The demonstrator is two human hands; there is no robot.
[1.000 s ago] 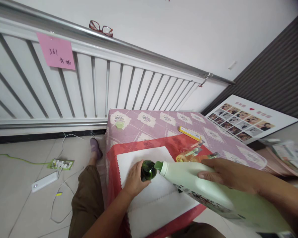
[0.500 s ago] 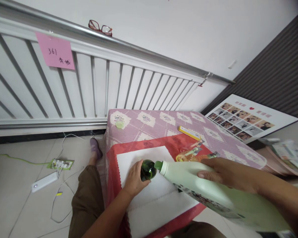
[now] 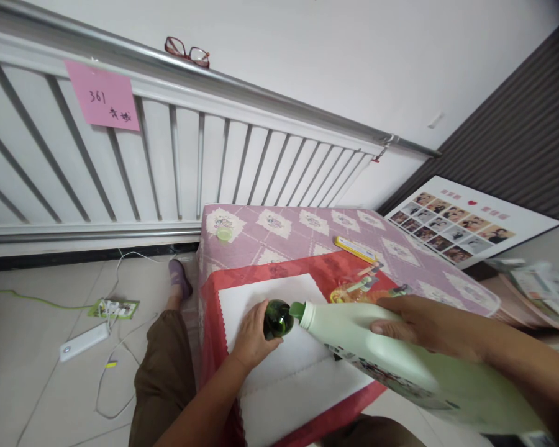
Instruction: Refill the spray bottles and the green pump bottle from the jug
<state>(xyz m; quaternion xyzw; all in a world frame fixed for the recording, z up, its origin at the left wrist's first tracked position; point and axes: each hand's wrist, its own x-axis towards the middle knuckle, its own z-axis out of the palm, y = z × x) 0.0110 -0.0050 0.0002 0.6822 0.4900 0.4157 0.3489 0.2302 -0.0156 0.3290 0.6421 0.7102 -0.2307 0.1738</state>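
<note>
My left hand (image 3: 256, 335) is closed round a dark green glass cup (image 3: 278, 318) above a white mat (image 3: 289, 366). A large pale green jug (image 3: 391, 354) lies tilted in the grip of my right hand (image 3: 414, 326). Its green spout (image 3: 297, 310) points left and sits right at the cup's rim; whether the two touch I cannot tell. The label on the jug is turned mostly downward. Liquid is hard to make out at the spout. A small pale green cap (image 3: 224, 234) lies on the patterned tablecloth (image 3: 317, 239) at the far left.
Red cloth (image 3: 214, 285) lies under the mat. Behind the jug are an orange-yellow object with clips (image 3: 354, 290) and a yellow box (image 3: 354, 249). A radiator (image 3: 242, 155) runs along the wall. A power strip (image 3: 114, 308) and cables lie on the floor, left.
Both hands, the cup and the tilted jug hold practically the same place. Only a very slight shift of the whole view shows.
</note>
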